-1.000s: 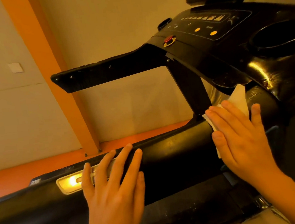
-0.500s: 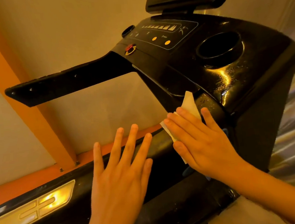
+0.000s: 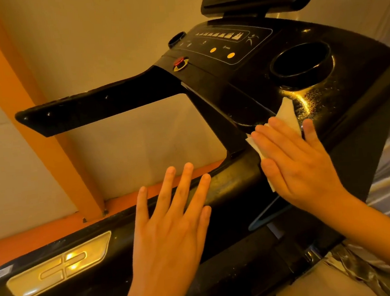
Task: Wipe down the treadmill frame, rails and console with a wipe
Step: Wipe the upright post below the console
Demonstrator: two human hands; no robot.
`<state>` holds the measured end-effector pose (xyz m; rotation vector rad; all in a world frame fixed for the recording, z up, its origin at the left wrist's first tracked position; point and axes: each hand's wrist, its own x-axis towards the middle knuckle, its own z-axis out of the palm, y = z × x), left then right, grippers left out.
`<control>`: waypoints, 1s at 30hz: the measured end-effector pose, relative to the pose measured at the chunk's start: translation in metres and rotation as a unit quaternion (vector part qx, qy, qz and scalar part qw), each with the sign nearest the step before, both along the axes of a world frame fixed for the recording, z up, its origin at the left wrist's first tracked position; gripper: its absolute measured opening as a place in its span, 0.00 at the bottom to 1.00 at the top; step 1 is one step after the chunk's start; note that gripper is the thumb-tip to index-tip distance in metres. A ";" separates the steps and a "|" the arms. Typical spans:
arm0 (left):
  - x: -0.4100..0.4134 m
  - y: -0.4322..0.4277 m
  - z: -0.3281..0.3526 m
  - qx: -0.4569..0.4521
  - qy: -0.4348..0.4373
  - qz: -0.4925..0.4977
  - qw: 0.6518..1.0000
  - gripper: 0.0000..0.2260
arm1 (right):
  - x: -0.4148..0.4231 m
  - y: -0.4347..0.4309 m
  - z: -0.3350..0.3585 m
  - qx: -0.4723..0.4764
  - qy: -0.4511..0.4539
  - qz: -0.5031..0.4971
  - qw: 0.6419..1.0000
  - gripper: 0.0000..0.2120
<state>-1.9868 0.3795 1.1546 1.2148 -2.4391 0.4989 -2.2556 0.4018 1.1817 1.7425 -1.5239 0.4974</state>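
Where console (image 3: 358, 62) meets rail (image 3: 234, 182), wipe (image 3: 286, 112) lies flat under right grip (image 3: 296, 162).

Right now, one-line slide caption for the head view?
Right hand presses a white wipe on the treadmill frame below the console; left hand open.

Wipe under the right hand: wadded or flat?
Flat: the wipe lies pressed under the right hand, its fingers straight, one pointed corner sticking out above them.
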 end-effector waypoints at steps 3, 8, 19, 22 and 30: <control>0.001 0.000 0.000 -0.002 -0.005 -0.014 1.000 0.25 | 0.010 0.001 -0.009 -0.011 -0.043 0.008 0.999 0.25; 0.008 -0.002 -0.002 -0.015 -0.034 -0.056 0.998 0.25 | 0.000 0.002 -0.014 -0.007 0.008 0.037 0.999 0.24; 0.013 -0.001 -0.006 -0.015 -0.034 -0.085 0.996 0.25 | -0.005 -0.002 -0.010 -0.055 -0.047 0.005 0.997 0.24; 0.012 -0.001 -0.005 -0.016 -0.029 -0.087 0.996 0.25 | 0.001 0.001 -0.016 -0.050 -0.053 0.000 0.997 0.25; 0.013 -0.001 -0.005 -0.011 -0.022 -0.095 0.995 0.25 | -0.011 -0.001 -0.011 -0.056 -0.032 0.002 0.998 0.24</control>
